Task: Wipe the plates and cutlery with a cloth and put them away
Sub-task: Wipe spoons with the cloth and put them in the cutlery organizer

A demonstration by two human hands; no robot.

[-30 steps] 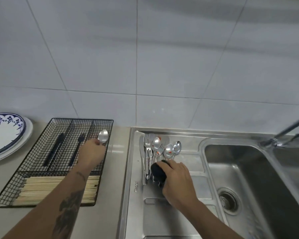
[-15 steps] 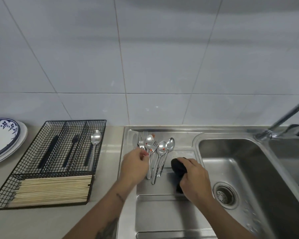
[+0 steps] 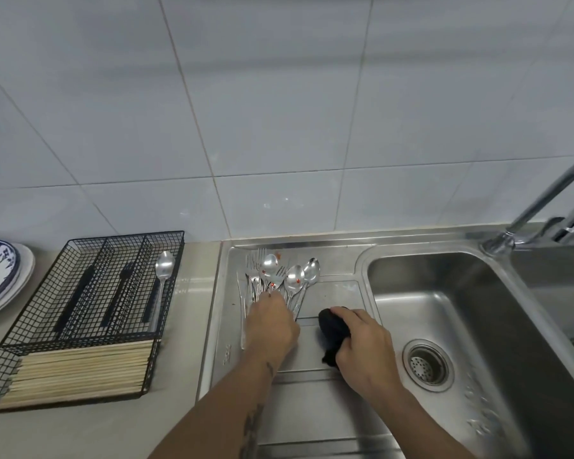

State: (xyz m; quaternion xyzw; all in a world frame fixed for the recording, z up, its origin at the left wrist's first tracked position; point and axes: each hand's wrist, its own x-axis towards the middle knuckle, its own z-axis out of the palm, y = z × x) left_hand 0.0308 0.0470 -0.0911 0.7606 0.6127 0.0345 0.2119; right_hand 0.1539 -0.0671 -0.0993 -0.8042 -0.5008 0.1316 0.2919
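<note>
While the head camera is looking down at the sink drainboard, entries as follows.

Left hand: left hand (image 3: 269, 324) is lying over the handles of the cutlery pile (image 3: 279, 279) on the drainboard (image 3: 312, 409), fingers curling down onto the handles; whether its grip is actually closing on any one piece cannot be told.
Right hand: right hand (image 3: 365, 346) is keeping its grip clenched round a black cloth (image 3: 332, 329), just right of the pile and resting on the drainboard.
Cutlery pile: spoons and forks are lying bowls and tines toward the wall, fanning out; red specks are showing on several spoon bowls.
Stored spoon: one spoon (image 3: 163, 273) is lying in the rightmost compartment of the wire tray (image 3: 80, 246), bowl toward the wall.
Wire tray: dark-handled pieces are lying in the other long compartments; chopsticks (image 3: 80, 372) are filling the near cross compartment.
Plates: stacked plates (image 3: 0, 276) are sitting at the left frame edge, partly cut off, apart from the tray.
Edges: the tray's right wall is standing near the drainboard's raised left rim, a strip of bare surface (image 3: 193, 309) lying between them.
Open room: the drainboard is lying bare nearer the camera; the basin (image 3: 444, 293) is opening just right of the right hand.
Surface and room: the beige surface is carrying tray and plates; pale tiles are covering the wall; a tap (image 3: 544, 207) is rising at the right.
</note>
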